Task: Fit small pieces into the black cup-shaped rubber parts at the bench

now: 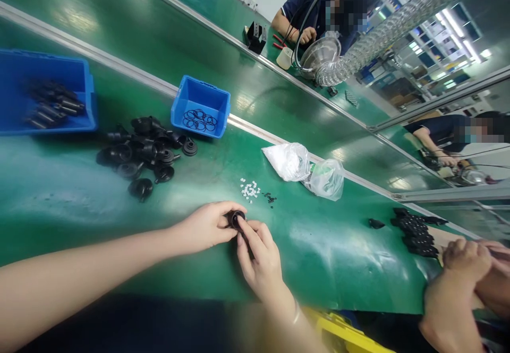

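Above the near edge of a glossy green work surface [334, 247], the left hand [207, 226] grips a small round black part [236, 218] between thumb and fingers, its opening facing up. The right hand [261, 260] touches the opening with its index fingertip, its other fingers bent. Just beyond the hands lie small white pieces [250, 190] and tiny black pieces [270, 199]. Farther left is a loose heap of black funnel-like parts [145, 148], near a small blue plastic bin [200, 106] holding thin black rings [200, 120]. Two clear plastic bags [287, 162] lie right of the bin, one with white contents.
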Action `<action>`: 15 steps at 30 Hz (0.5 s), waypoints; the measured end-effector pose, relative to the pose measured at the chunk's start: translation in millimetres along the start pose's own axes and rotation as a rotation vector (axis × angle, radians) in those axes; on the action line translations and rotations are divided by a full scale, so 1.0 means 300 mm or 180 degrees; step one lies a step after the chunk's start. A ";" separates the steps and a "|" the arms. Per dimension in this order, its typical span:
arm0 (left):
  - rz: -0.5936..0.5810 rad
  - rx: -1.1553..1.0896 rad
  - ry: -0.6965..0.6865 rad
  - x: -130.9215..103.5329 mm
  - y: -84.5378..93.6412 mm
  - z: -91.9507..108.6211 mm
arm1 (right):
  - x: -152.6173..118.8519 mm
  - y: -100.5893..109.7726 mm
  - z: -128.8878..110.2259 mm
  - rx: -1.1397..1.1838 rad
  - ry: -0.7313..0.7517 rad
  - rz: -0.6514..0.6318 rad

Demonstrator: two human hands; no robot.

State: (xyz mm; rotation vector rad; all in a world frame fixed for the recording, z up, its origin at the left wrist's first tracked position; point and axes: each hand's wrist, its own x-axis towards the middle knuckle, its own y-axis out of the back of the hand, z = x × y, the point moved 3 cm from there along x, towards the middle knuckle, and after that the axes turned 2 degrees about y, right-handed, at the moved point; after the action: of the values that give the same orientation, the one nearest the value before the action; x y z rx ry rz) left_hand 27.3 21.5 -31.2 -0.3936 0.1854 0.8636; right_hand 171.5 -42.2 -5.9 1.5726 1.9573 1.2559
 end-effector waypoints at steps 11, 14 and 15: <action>-0.0280 -0.0365 -0.0017 -0.016 -0.012 0.037 | 0.009 0.038 -0.008 -0.0133 0.0044 0.0239; -0.0350 -0.0470 -0.0021 -0.021 -0.025 0.051 | 0.003 0.070 -0.004 0.0136 -0.0217 0.0679; -0.0346 -0.0429 -0.0020 -0.022 -0.029 0.053 | 0.001 0.072 -0.004 0.0159 -0.0251 0.0662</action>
State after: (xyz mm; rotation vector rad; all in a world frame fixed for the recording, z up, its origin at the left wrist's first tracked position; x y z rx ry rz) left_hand 29.8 18.4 -12.5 -0.5221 0.0991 0.7721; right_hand 183.8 -42.5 12.0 1.8611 1.8283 1.2088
